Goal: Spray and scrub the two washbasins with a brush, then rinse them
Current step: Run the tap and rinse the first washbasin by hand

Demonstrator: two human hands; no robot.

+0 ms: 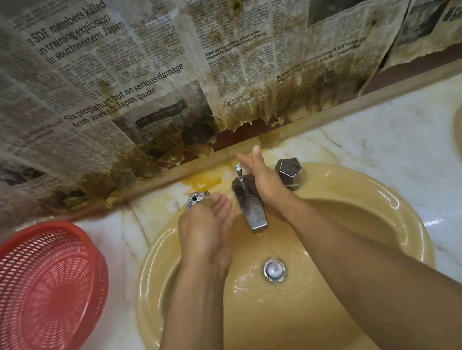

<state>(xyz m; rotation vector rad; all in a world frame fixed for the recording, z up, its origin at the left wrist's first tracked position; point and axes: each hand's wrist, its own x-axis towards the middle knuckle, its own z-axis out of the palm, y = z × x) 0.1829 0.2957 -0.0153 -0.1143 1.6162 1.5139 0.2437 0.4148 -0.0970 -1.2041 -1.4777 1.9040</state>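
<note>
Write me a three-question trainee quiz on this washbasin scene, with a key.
1. True or false: water runs from the faucet into the tan washbasin.
2. What sits on the counter left of that basin? A) red basket B) blue bucket C) spray bottle
3. Fill in: the right hand, beside the faucet, has its fingers ____ (straight / balled in a fist).
Key: 1 true; 2 A; 3 straight.

The left hand [205, 224] and right hand [264, 181] flank the running faucet [253, 211]; red basket [35, 300] beside washbasin [390, 201].
</note>
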